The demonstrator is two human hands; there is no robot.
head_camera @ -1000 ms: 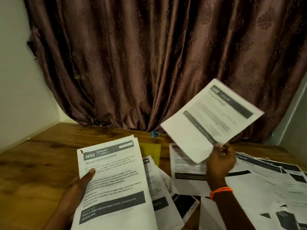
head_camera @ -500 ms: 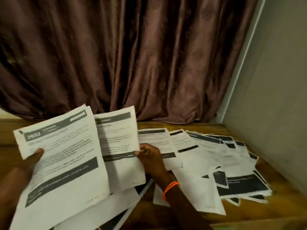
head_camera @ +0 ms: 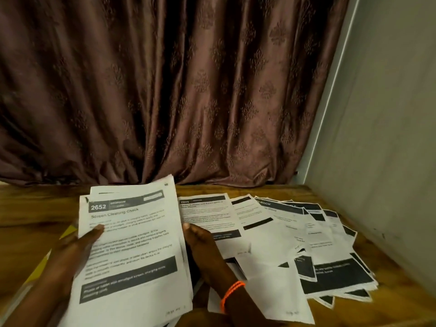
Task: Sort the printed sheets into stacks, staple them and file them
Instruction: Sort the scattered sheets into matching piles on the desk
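- Brown patterned curtain (head_camera: 188,90) hangs behind a wooden table (head_camera: 35,208), with a pale wall (head_camera: 377,138) closing the corner at three o'clock
- Left hand (head_camera: 70,253) holds a small stack of printed sheets (head_camera: 132,244) raised off the table at about seven o'clock, thumb curled over the face of the top page, headed 2652
- Right hand (head_camera: 200,244), an orange band (head_camera: 232,295) on its wrist, sits at the stack's right edge; whether its fingers pinch that edge or only steady it I cannot tell
- Loose sheets (head_camera: 295,244) lie fanned and overlapping from one to four o'clock, unstapled
- Sorting looks to be the step in hand, with much left
- Next move probably calls for picking a matching page from the fan and squaring it onto the held stack
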